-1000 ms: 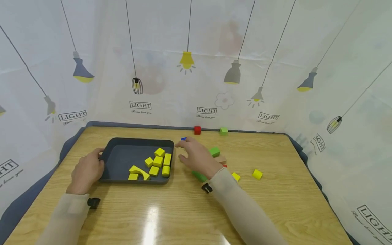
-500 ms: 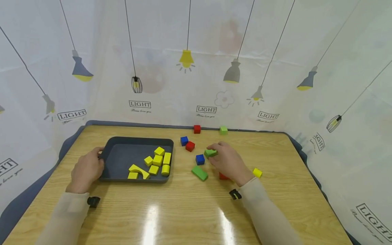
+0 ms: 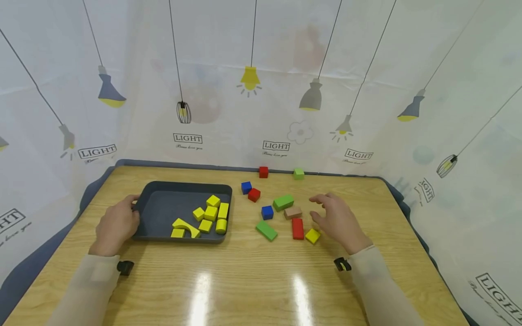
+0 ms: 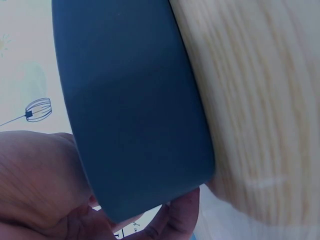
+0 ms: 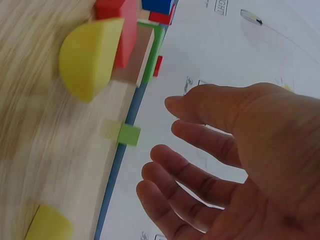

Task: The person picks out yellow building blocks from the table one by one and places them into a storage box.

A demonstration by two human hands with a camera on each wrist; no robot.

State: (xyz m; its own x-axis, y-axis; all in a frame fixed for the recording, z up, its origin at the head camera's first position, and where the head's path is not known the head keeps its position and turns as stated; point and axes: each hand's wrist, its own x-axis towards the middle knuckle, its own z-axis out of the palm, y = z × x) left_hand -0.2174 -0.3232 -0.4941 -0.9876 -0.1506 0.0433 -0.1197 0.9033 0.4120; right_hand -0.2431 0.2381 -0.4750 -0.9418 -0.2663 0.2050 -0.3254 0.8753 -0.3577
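Observation:
My left hand (image 3: 117,225) grips the left end of a dark grey tray (image 3: 163,184); in the left wrist view its fingers curl round the tray's edge (image 4: 135,110). Several yellow blocks (image 3: 210,213), among them an arch (image 3: 185,227) and a cylinder (image 3: 221,226), lie in the tray's right part. My right hand (image 3: 340,222) hovers over the table with fingers spread and nothing in them. Just left of it are a yellow block (image 3: 312,236) and a red rectangular block (image 3: 297,228). Another yellow block (image 5: 47,224) shows in the right wrist view; the hand hides it from the head view.
Between tray and right hand lie green blocks (image 3: 283,202), a natural wood block (image 3: 292,213), blue cubes (image 3: 267,212) and a red cube (image 3: 254,195). A red cube (image 3: 263,172) and a light green cube (image 3: 299,174) sit at the table's back edge, before a printed curtain (image 3: 228,113).
My right hand has moved right, from beside the tray, past the green block, to the table's right part. The left hand and tray have stayed put.

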